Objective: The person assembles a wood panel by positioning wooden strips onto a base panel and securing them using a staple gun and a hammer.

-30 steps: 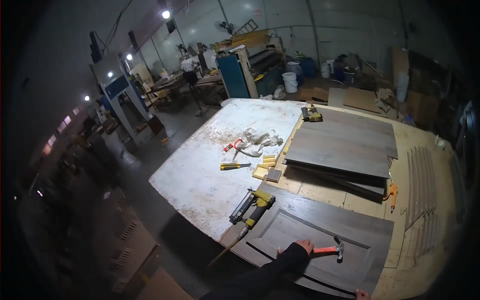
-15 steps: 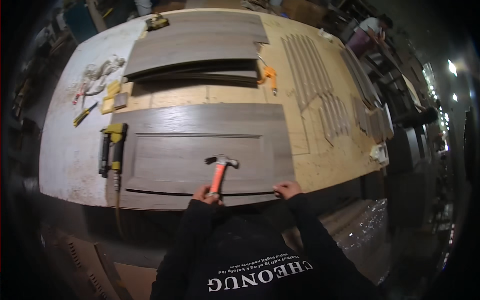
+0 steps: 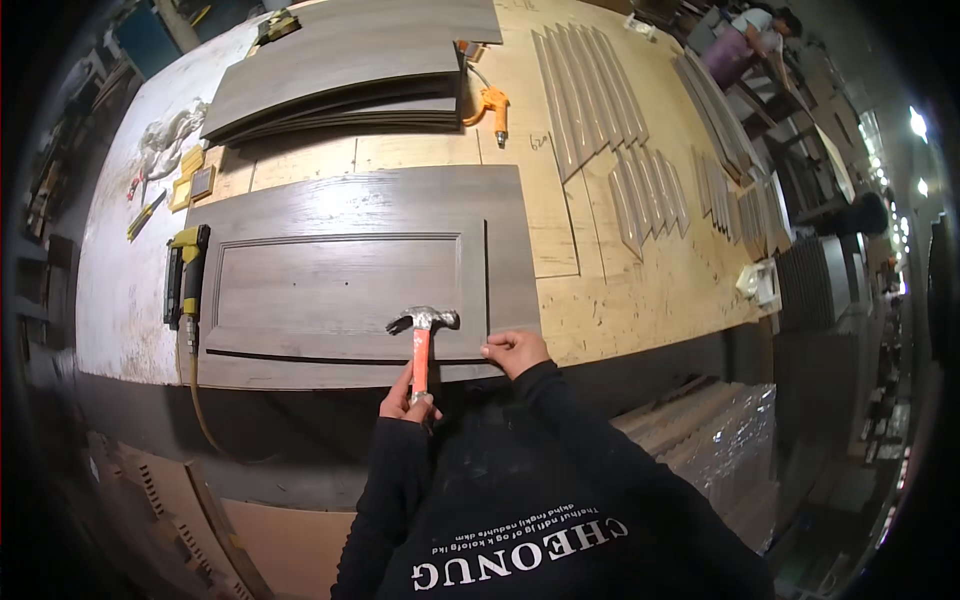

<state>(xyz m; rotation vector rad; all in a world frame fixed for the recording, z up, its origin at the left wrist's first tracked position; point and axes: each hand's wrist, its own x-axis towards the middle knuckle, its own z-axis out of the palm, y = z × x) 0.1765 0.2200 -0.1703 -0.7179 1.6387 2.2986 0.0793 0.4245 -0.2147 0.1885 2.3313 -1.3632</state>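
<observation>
In front of me lies a grey-brown wood-grain panel door (image 3: 340,290) with a recessed centre. My left hand (image 3: 408,398) is wrapped round the lower handle of a claw hammer (image 3: 421,350); its orange handle points up and its metal head is over the panel. My right hand (image 3: 517,352) rests at the panel's near right corner, thumb and fingertips pinched together. Whatever is in the pinch, if anything, is hidden. Thin dark lines run along the recess's near and right sides and meet by those fingertips; I cannot tell whether they are gaps or strips.
A yellow-black nail gun (image 3: 188,275) with a hose lies at the panel's left edge. Behind are stacked panels (image 3: 330,80) and an orange air gun (image 3: 495,112). Moulding strips (image 3: 590,90) lie to the right. A screwdriver (image 3: 146,214) is far left; another person (image 3: 745,50) works at back right.
The view has shifted, so the bench things sit further left. My right hand has moved nearer the hammer. A dark line now shows down the recess's right side.
</observation>
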